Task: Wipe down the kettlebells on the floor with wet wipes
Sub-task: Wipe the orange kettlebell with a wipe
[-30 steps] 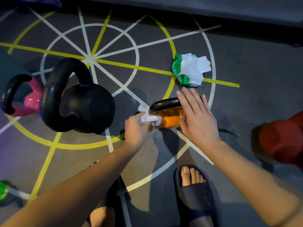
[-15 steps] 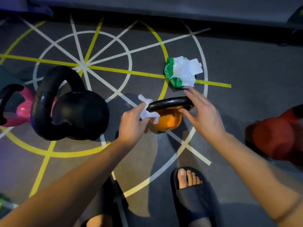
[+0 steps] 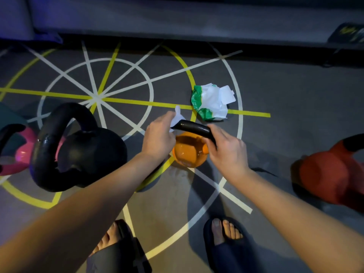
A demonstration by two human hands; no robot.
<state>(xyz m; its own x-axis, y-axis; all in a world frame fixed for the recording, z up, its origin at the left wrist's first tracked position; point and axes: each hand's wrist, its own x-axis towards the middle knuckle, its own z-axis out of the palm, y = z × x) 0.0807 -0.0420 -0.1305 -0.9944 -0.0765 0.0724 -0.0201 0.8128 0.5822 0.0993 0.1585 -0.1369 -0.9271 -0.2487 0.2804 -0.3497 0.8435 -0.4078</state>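
The left hand [image 3: 158, 134], clutching the wipe [image 3: 178, 117], has risen along the kettlebell [image 3: 188, 152] to its handle [image 3: 194, 128], now gripped by the right hand [image 3: 228, 150]; handle wiping likely starts.

You've four kettlebells: pink kettlebell [image 3: 21, 154], big black kettlebell [image 3: 88, 150], small orange kettlebell [image 3: 187, 152], red kettlebell [image 3: 327, 174]; one crumpled white wipe [image 3: 177, 119], one green-and-white wipe pack [image 3: 210, 103], two dark slides [image 3: 118, 257] [image 3: 226, 253].

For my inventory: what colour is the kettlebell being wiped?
Kettlebell orange, handle black; head view.

A wet wipe [image 3: 177, 116] is held in the left hand [image 3: 159, 134]; the kettlebell handle [image 3: 194, 128] is gripped by the right hand [image 3: 226, 150].
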